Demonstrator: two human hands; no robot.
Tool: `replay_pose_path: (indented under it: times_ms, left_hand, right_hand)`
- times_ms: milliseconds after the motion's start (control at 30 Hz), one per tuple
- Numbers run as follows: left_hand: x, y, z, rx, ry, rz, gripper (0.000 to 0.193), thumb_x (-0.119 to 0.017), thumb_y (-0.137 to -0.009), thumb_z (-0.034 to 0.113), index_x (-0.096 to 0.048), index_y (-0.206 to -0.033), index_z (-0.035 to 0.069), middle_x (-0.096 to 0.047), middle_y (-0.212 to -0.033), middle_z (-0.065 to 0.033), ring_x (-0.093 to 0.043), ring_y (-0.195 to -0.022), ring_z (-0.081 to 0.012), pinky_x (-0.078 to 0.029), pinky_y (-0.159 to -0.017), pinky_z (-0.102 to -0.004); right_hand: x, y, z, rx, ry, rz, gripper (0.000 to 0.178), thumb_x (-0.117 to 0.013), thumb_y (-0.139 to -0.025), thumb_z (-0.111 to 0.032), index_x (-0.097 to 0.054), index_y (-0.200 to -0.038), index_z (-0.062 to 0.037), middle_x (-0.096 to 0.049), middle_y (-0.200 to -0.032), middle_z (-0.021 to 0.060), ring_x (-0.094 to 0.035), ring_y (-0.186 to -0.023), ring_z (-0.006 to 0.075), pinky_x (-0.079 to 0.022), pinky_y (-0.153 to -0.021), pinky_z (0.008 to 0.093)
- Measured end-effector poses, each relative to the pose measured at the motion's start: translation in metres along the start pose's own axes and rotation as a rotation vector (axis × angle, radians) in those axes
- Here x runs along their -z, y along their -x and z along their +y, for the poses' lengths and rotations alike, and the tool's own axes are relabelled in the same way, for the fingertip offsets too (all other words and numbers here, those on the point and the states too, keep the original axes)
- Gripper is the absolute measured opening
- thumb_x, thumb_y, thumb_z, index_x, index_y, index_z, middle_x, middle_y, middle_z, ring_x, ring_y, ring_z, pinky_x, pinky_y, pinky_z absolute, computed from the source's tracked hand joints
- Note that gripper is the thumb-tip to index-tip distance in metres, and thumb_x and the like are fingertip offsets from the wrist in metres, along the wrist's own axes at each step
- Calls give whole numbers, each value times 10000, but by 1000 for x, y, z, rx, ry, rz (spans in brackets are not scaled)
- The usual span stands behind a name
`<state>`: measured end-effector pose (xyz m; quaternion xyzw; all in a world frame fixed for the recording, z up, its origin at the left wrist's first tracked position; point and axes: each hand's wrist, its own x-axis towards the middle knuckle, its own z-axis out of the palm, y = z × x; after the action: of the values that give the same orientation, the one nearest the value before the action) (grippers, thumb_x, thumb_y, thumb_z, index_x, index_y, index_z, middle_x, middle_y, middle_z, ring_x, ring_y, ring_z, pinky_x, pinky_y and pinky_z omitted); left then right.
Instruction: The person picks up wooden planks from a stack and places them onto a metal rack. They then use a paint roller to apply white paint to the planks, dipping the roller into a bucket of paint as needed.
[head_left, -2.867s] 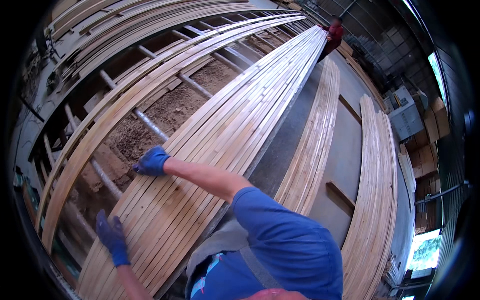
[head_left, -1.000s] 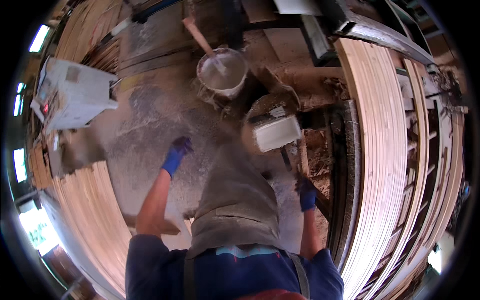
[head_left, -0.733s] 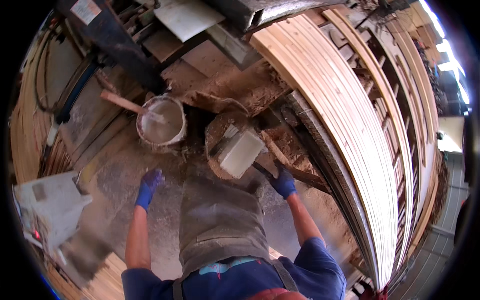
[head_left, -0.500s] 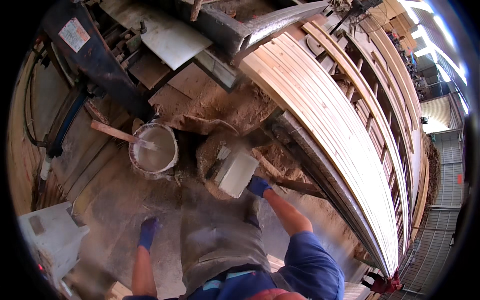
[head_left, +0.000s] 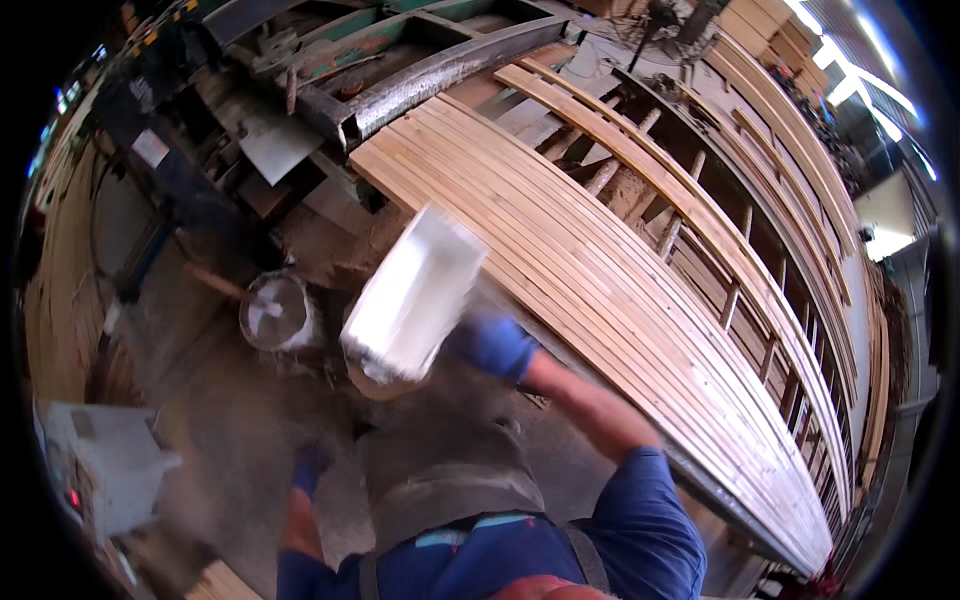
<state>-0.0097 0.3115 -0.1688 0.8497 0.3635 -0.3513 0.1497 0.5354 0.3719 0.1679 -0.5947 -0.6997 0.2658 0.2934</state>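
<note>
My right hand (head_left: pixel 497 347), in a blue glove, grips the right side of a white rectangular trough-like box (head_left: pixel 412 300). Blur softens the box, which is tilted and raised over the near edge of the light wooden strips (head_left: pixel 560 240). Its lower end looks coated in white, and its contents are unclear. My left hand (head_left: pixel 311 464), also gloved in blue, hangs low beside my apron (head_left: pixel 450 480), apart from other things; its fingers are too dark and smeared to read. Left of the box stands a round bucket (head_left: pixel 277 312) of whitish stuff with a wooden stick (head_left: pixel 215 280) in it.
A steel beam (head_left: pixel 440 75) crosses beyond the strips' far-left end. On the right, long boards (head_left: pixel 640 165) lie across round rungs. Dark machinery (head_left: pixel 165 170) stands at the left, with a grey box-shaped unit (head_left: pixel 110 465) nearer me.
My right hand has lifted the white box from low beside the bucket to the strips' edge. My view has shifted, showing more of the strips. My left hand still hangs low.
</note>
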Motion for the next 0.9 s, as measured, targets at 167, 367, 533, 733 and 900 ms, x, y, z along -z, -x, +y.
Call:
replay_pose_path:
  times_ms: [167, 367, 533, 733, 900]
  left_hand:
    - [112, -24, 102, 56, 1518, 451, 226, -542, -929, 256, -662, -882, 70, -666, -822, -114, -651, -709, -214, -494, -635, -359]
    - [176, -8, 149, 296, 1724, 218, 294, -541, -939, 324, -644, -877, 56, -669, -780, -75, -647, -668, -198, -481, -578, -348]
    - [174, -19, 153, 609, 2073, 114, 260, -551, -922, 336, -617, -985, 93, -677, -796, -96, -651, -658, -213, -494, -569, -323]
    - [260, -91, 121, 516, 2173, 359, 287, -539, -935, 335, -631, -1006, 72, -692, -872, -95, -668, -727, -193, -531, -648, -334]
    - [357, -192, 73, 310, 2294, 520, 315, -518, -958, 307, -633, -1118, 61, -695, -995, -88, -674, -831, -187, -542, -754, -319]
  right_hand:
    - [175, 73, 40, -280, -188, 124, 158, -575, -843, -144, -606, -766, -10, -582, -590, 115, -574, -509, 209, -471, -494, 356]
    - [258, 147, 109, -688, -134, 291, 298, -514, -939, -224, -590, -741, -15, -553, -577, 42, -518, -442, 103, -402, -399, 271]
    - [265, 87, 167, -709, -167, 208, 246, -530, -897, -167, -598, -719, -11, -561, -583, 51, -504, -452, 103, -411, -419, 294]
    - [230, -167, 194, -382, 198, -46, 300, -586, -860, -283, -674, -981, -23, -651, -922, 260, -627, -948, 407, -501, -787, 443]
    - [168, -367, 196, -200, 181, -38, 346, -543, -901, -333, -656, -921, -7, -652, -716, 226, -664, -687, 378, -519, -631, 437]
